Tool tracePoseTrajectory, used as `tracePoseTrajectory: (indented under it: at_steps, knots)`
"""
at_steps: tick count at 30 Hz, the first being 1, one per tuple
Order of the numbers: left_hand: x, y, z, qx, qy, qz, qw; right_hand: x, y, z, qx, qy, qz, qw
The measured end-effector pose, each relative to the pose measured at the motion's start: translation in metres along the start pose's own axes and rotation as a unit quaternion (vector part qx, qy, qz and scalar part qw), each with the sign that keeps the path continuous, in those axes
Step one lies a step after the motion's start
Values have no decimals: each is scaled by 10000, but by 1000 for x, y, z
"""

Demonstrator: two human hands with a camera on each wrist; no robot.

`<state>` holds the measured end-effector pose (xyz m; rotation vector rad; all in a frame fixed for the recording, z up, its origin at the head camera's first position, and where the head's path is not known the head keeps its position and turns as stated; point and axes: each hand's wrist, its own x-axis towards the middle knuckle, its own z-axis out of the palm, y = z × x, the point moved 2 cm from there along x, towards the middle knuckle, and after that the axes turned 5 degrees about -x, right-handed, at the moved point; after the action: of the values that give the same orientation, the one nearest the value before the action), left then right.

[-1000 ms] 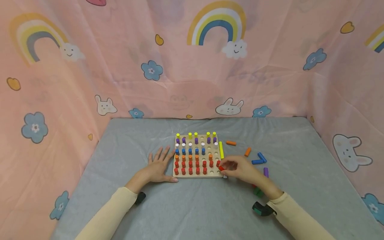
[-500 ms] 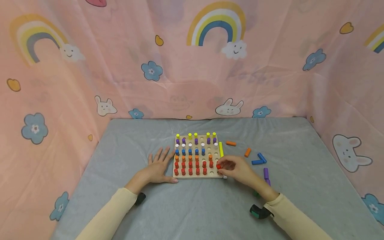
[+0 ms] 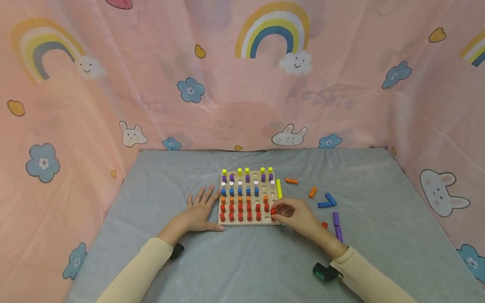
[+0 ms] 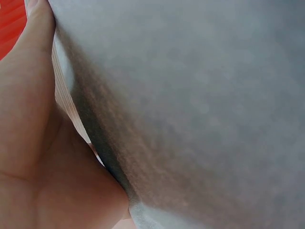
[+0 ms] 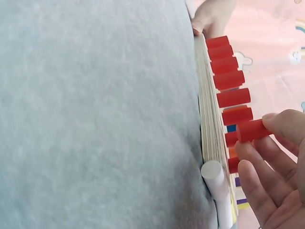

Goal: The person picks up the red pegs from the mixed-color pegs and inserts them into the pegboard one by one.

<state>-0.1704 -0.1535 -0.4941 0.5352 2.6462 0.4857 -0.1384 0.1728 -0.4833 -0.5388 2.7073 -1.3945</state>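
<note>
A wooden pegboard lies on the grey cloth with rows of yellow, purple, white, blue, orange and red pegs standing in it. My left hand rests against its left side, fingers spread and straight, the thumb at the front corner. Between thumb and fingers, my right hand pinches a red peg above the board's front right corner. In the right wrist view this peg is apart from the board's top, and a row of red pegs stands beyond it. The left wrist view shows mostly cloth and part of the left hand.
Right of the board lie a yellow peg, orange pegs, blue pegs, purple pegs and a red peg. White pegs lie along the board's right edge. A pink printed curtain stands behind.
My right hand has moved a little left with the red peg, from the board's right edge to over its front right corner. The left hand stays put.
</note>
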Motion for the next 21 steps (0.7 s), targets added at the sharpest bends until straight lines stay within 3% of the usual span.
tracePoseTrajectory:
  at_steps: [12,21]
  knots:
    - [1,0,1,-11,12,35,10000,0,0,11,-97,135,-435,9989]
    - [1,0,0,-22,15,34,10000,1,0,16,-107,50,-370,9992]
